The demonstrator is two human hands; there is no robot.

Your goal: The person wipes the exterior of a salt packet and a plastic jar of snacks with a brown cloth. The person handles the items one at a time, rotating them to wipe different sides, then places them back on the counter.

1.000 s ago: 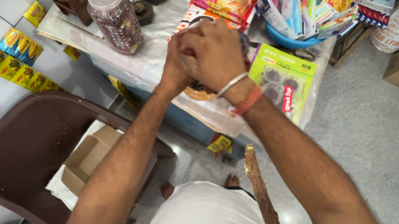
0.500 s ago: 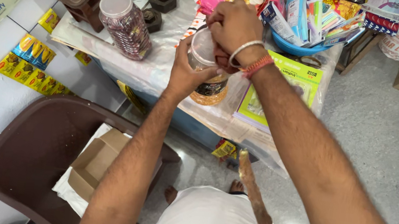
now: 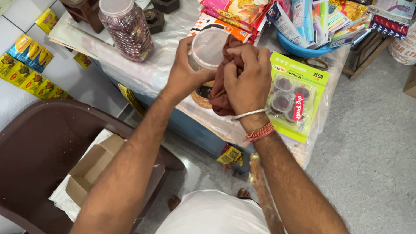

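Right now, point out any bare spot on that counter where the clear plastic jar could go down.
Little room. The left hand holds the clear plastic jar; the right hand presses a brown cloth against it. One bare patch of plastic-covered counter lies between the lidded jar of dark sweets and the hands. Right of them, the green blister card and blue basin of packets crowd everything.

The jar (image 3: 208,49) in the left hand (image 3: 184,71) is clear, smooth plastic; the rag (image 3: 223,80) under the right hand (image 3: 248,76) is matt brown cloth. At ten o'clock lies another glossy plastic jar (image 3: 125,25); at three, a shiny green card pack (image 3: 295,94). The table cover (image 3: 154,69) is glossy plastic sheet; the chair (image 3: 17,159) is matt brown plastic.
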